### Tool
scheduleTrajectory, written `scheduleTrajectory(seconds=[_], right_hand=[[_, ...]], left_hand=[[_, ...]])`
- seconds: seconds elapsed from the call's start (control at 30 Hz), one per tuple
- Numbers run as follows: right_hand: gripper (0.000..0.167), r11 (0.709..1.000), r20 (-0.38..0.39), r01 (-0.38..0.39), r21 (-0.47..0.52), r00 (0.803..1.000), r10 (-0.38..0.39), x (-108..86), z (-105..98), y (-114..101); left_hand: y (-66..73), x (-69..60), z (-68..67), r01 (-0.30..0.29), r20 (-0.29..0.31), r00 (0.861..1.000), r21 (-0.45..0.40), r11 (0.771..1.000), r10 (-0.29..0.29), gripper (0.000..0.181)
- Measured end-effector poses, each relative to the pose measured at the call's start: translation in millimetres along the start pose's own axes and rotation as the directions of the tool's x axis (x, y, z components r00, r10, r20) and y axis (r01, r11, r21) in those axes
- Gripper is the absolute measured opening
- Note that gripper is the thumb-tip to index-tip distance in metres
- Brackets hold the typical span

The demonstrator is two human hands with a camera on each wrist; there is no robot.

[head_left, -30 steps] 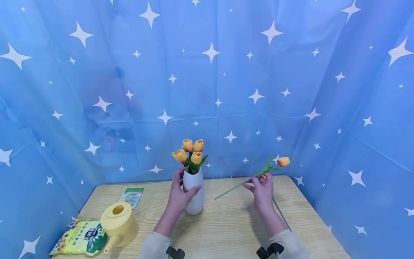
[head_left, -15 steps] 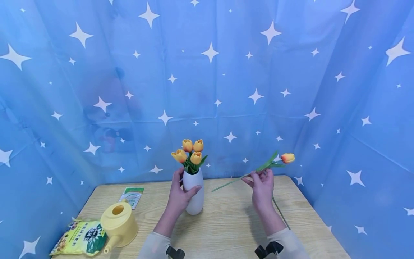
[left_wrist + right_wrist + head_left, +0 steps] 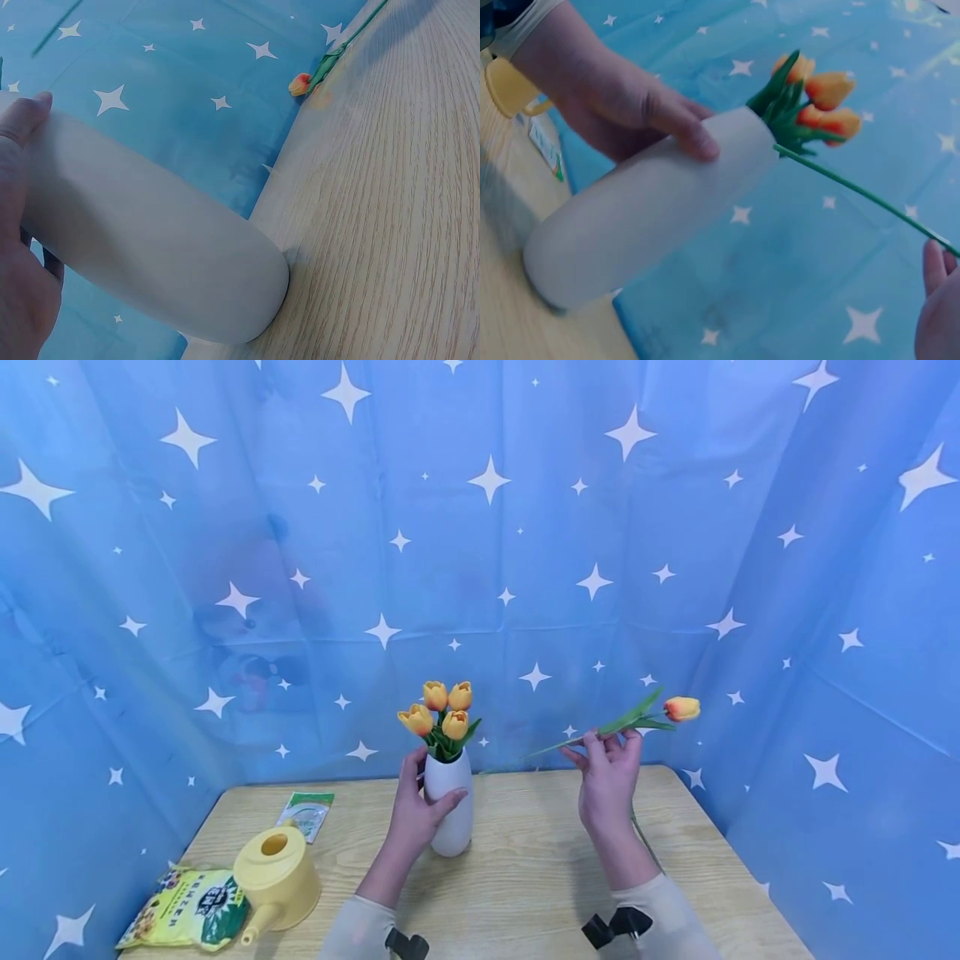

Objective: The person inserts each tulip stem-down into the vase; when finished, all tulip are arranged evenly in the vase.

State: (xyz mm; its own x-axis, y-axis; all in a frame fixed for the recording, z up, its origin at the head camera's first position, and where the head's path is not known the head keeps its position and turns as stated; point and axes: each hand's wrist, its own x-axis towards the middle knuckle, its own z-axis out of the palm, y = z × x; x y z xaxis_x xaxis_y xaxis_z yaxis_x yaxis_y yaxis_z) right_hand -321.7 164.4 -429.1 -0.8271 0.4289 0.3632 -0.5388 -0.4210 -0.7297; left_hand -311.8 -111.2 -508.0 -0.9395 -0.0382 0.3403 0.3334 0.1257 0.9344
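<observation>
My left hand (image 3: 418, 814) grips a white vase (image 3: 455, 828) that stands upright on the table, thumb across its front. Several yellow-orange tulips (image 3: 455, 724) with green leaves stick out of its mouth. To the right, my right hand (image 3: 609, 785) pinches the stem of a single tulip (image 3: 681, 708), raised above the table. Its bloom points right and its stem end points left toward the vase. In the right wrist view the green stem (image 3: 862, 190) appears close to the vase rim. Another tulip (image 3: 300, 84) lies on the table, mostly hidden behind my right arm in the head view.
At the left of the wooden table (image 3: 525, 893) stand a yellow watering can (image 3: 288, 881) and a yellow-green bag (image 3: 187, 910). Behind the can lies a small green-and-white packet (image 3: 309, 814). A blue star-patterned curtain (image 3: 450, 568) encloses the back and sides.
My right hand has risen with the tulip, and the bloom has shifted up and right. The stem has tilted closer to level. My left hand and the vase have stayed in place.
</observation>
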Motion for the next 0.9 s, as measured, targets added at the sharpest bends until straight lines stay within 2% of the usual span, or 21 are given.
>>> scheduleTrajectory(seconds=[0.17,0.37,0.73,0.9], right_hand=[[0.042,0.999,0.002,0.04,0.02,0.999,-0.04,0.2,20.0,-9.1],[0.045,0.995,0.048,0.097,0.018,0.994,-0.097,-0.6,36.7,-12.6],[0.054,0.986,0.143,0.165,0.025,0.976,-0.167,-3.2,53.6,-7.8],[0.05,0.979,0.194,0.203,0.018,0.96,-0.203,-5.5,57.6,-4.7]], left_hand=[[-1.0,0.7,-0.7,-0.006,-0.001,1.0,-0.004,1.0,0.006,0.088],[-0.7,1.1,-0.4,0.005,-0.003,1.0,0.006,1.0,-0.005,0.089],[-1.0,2.1,-0.5,-0.003,-0.002,1.0,0.004,1.0,0.003,0.088],[-0.9,2.2,0.1,0.002,-0.004,1.0,0.0,1.0,-0.002,0.09]])
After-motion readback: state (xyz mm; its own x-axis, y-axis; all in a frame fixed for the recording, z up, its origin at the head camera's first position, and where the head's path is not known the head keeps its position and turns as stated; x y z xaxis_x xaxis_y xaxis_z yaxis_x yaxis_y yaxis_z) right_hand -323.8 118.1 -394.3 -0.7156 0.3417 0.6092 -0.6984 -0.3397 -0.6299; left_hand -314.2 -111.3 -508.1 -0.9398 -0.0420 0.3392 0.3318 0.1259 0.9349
